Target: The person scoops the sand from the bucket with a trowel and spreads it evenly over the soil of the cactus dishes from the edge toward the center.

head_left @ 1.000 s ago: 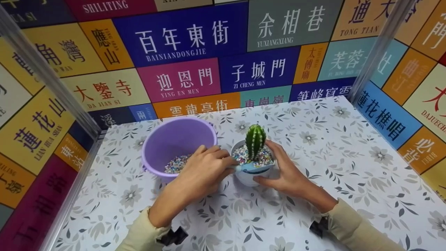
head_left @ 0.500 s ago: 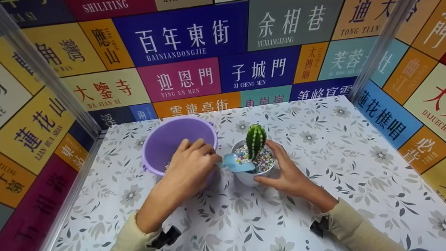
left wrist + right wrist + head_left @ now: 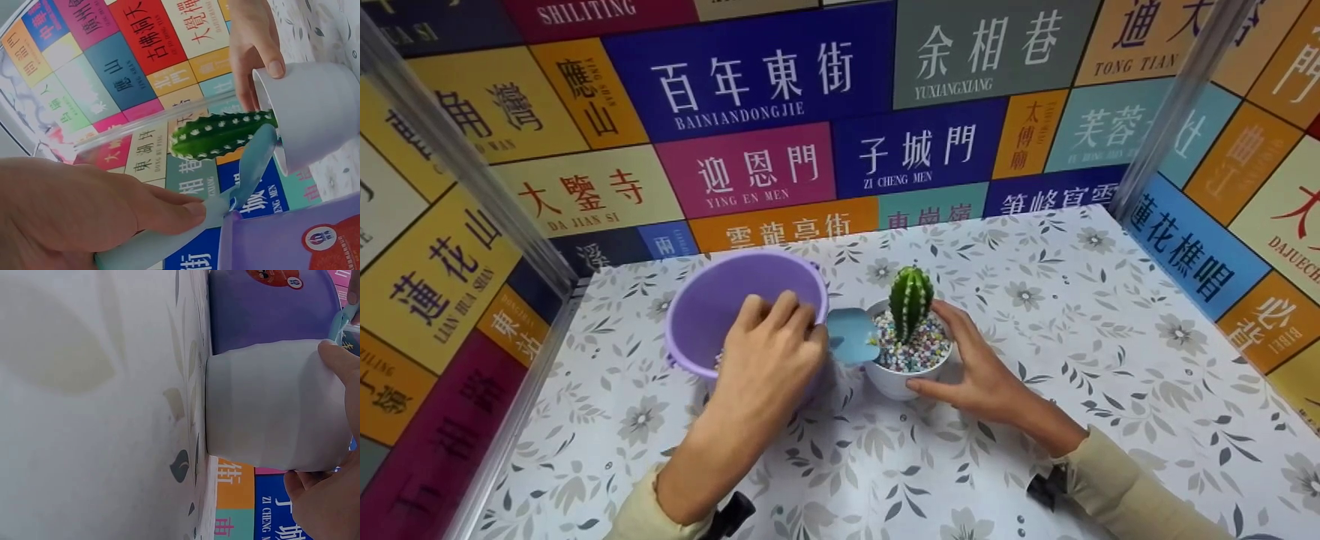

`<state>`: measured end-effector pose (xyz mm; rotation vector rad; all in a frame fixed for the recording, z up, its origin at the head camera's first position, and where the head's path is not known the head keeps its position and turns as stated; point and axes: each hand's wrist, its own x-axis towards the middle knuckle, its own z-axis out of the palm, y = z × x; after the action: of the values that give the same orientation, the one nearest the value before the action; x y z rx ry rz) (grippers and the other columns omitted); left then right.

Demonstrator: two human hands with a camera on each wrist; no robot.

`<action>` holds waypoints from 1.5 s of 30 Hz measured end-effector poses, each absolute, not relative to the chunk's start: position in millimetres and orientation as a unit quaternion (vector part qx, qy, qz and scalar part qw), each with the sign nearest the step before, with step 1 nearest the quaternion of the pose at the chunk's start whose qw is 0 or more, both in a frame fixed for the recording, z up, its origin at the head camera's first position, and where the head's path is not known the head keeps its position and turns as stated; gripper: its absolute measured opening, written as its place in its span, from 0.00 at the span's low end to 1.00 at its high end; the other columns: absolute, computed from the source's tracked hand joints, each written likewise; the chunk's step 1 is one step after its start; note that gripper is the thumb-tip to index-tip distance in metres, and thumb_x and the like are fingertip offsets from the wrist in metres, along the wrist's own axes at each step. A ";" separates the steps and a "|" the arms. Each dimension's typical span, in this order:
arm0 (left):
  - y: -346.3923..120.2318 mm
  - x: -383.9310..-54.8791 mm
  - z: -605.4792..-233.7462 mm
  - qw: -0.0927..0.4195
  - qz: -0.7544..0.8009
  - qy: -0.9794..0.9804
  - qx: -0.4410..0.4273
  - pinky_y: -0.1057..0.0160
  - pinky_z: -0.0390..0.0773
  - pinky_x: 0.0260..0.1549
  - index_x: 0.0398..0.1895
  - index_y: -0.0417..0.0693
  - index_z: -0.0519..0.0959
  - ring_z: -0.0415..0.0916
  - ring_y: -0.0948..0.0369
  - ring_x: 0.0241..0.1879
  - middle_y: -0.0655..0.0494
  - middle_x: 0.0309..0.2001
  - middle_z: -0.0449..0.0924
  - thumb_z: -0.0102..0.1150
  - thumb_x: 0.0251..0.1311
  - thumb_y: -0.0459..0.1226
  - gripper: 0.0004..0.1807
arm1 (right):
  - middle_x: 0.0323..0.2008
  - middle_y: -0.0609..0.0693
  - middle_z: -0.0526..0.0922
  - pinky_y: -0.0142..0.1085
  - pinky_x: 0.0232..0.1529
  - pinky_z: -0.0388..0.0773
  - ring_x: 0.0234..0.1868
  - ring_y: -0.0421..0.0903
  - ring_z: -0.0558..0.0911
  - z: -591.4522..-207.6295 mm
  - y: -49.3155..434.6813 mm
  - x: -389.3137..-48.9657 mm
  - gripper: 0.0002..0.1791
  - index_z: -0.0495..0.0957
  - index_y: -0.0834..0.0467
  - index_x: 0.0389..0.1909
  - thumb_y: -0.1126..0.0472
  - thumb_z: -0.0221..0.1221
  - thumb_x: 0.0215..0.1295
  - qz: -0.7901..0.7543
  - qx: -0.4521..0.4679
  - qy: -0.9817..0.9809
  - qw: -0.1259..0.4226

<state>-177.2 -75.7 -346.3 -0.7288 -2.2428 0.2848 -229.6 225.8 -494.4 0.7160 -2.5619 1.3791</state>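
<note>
My left hand (image 3: 772, 352) grips the pale handle (image 3: 149, 247) of a small light-blue shovel over the right rim of a purple bucket (image 3: 697, 311). The shovel's blade (image 3: 851, 335) reaches across to the left edge of a white flowerpot (image 3: 901, 385), a few bits of gravel at its tip. A ribbed green cactus (image 3: 911, 304) stands upright in the pot amid multicoloured gravel (image 3: 919, 354). From the right, my right hand (image 3: 986, 375) holds the pot, thumb in front and fingers behind. In the right wrist view the pot's base rests on the table.
A white table cover (image 3: 1110, 360) with grey flowers and leaves lies under everything. Behind it and at both sides rise panels (image 3: 757, 82) of coloured signs, with clear corner posts (image 3: 1170, 105). My left forearm hides much of the bucket's front.
The shovel blade has drawn back left from over the pot to its edge, and most of its gravel is off it. My left hand has shifted left over the bucket; the right stays put.
</note>
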 end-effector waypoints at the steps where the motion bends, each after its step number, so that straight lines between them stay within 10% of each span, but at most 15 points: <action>1: -75.5 -175.9 -345.4 0.374 0.114 -0.876 -0.283 0.52 0.70 0.47 0.29 0.50 0.89 0.72 0.52 0.40 0.53 0.35 0.86 0.67 0.64 0.32 0.07 | 0.86 0.53 0.55 0.68 0.79 0.59 0.85 0.61 0.60 -494.6 225.9 -229.8 0.65 0.48 0.48 0.88 0.45 0.80 0.59 0.460 0.238 -0.853 0.072; 15: -89.1 -177.9 -344.0 0.410 0.103 -0.865 -0.270 0.52 0.72 0.50 0.40 0.50 0.89 0.74 0.53 0.43 0.54 0.40 0.86 0.71 0.70 0.40 0.04 | 0.86 0.56 0.55 0.69 0.79 0.58 0.85 0.63 0.60 -493.9 225.6 -229.9 0.65 0.49 0.52 0.88 0.47 0.81 0.57 0.465 0.233 -0.852 0.067; 45: -196.0 -222.8 -372.6 0.192 -0.222 -0.945 -0.142 0.40 0.63 0.54 0.51 0.48 0.91 0.77 0.44 0.56 0.47 0.53 0.90 0.73 0.65 0.33 0.12 | 0.84 0.57 0.59 0.69 0.80 0.57 0.84 0.64 0.61 -495.4 225.4 -231.7 0.65 0.50 0.54 0.87 0.47 0.81 0.57 0.463 0.229 -0.853 0.077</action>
<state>-222.8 -196.0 -372.6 -0.3999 -2.6544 -0.6236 -231.7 225.4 -495.4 0.6851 -2.5553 1.3865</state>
